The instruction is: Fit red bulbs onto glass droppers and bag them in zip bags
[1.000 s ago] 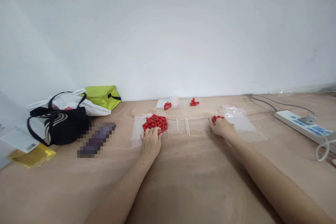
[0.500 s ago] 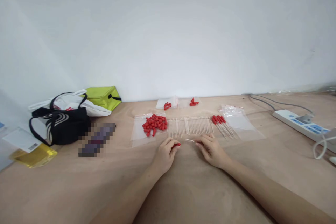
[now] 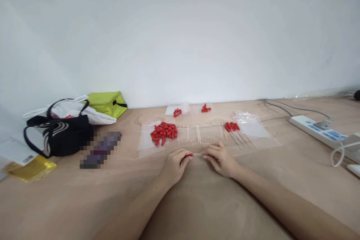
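Note:
Between its thumb and fingers, my left hand point(image 3: 174, 165) pinches a small red rubber tip point(image 3: 191, 155). Opposite it, my right hand point(image 3: 221, 158) grips a thin pale stick point(image 3: 198, 154), whose free end meets the red tip. Whether the stick is inside the tip is too small to tell. Beyond my left hand lies a pile of red tips point(image 3: 164, 132) on a clear plastic bag point(image 3: 143, 146). A row of thin pale sticks point(image 3: 208, 133) is laid out beside the pile. Several sticks with red ends point(image 3: 232, 126) lie to the right of that row.
Two small groups of red tips point(image 3: 177, 112) lie on bags near the wall. Clear zip bags point(image 3: 261, 133) are at the right, then a white power strip point(image 3: 317, 129) with cables. At the left are a black bag point(image 3: 70, 135), a green bag point(image 3: 108, 103) and a yellow packet point(image 3: 32, 168).
My right hand has moved slightly left, bringing the stick from a gap up against the red tip in my left hand. The camera view has shifted a little.

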Tool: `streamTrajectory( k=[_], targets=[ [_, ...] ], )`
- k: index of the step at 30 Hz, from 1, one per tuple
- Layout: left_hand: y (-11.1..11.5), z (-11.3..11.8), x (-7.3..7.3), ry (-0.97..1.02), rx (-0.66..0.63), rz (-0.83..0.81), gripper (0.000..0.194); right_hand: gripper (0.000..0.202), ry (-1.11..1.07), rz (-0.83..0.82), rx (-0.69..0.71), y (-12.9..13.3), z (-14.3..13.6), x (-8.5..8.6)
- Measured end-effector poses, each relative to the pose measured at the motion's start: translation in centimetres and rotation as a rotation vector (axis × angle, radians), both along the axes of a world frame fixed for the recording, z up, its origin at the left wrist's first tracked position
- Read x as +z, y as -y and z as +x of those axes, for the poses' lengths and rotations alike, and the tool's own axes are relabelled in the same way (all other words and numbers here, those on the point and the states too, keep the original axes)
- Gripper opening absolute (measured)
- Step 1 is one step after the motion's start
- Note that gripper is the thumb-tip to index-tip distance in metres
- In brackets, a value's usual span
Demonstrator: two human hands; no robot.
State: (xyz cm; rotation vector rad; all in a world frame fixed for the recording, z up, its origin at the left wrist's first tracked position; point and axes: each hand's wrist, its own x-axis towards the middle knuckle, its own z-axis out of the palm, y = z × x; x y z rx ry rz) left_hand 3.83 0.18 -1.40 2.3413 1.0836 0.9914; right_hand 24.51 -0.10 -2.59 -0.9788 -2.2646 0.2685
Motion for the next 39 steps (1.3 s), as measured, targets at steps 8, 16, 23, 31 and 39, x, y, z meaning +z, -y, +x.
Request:
streamTrajectory(
  k=[8,16,23,31,39],
  targets=[
    [0.2,-0.2,0.1,-0.058,-0.096,0.025,0.018,0.021,0.050,0.030,0.062,-0.5,0.5,0.1],
    [0.3,0.0,-0.1,-0.147,-0.069,0.051,0.017,0.021,0.139,0.087,-0.006,-0.3,0.1,0.3],
    [0.4,0.0,-0.1,-0.195,-0.077,0.062,0.016,0.021,0.117,0.106,-0.030,0.3,-0.5,0.2],
    [0.3,0.0,0.1,-0.208,-0.156,0.087,0.017,0.021,0.094,0.056,-0.020,0.5,-1.0,-0.3],
    [0.1,0.0,0.3,-0.228,-0.202,0.106,0.021,0.021,0.082,-0.013,-0.047,0.8,-1.7,-0.3]
  ],
)
